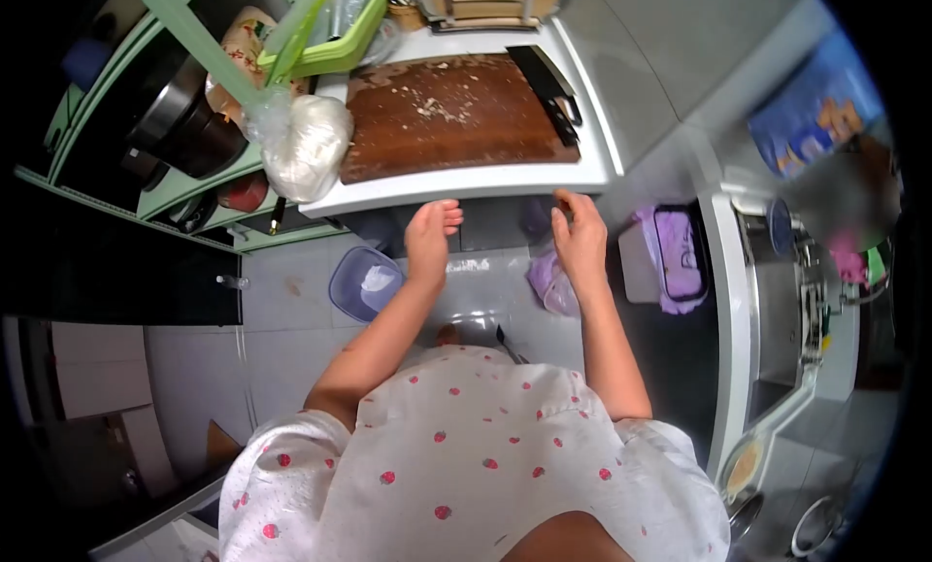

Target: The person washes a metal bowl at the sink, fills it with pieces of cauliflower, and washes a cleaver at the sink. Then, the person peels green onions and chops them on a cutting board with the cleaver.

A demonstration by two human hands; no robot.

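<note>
My left hand (430, 240) hangs in front of the white counter edge, its fingers loosely bent and apart, with nothing in them. To its right, my right hand (580, 240) is also in the air, half curled and holding nothing visible. Beyond both hands lies a wooden cutting board (437, 135) with pale crumbs scattered over it. A black cleaver (544, 86) rests along the board's right side, handle toward me. Left of the board is a knotted white plastic bag (309, 147). Neither hand touches these things.
On the floor stand a blue-grey bin (349, 295) and a purple bag (555, 285). A purple-lined bin (682, 261) is at the right, before a sink (777, 310). Green shelving (189, 33) with pots rises at the left. A green basket (340, 52) sits behind the white bag.
</note>
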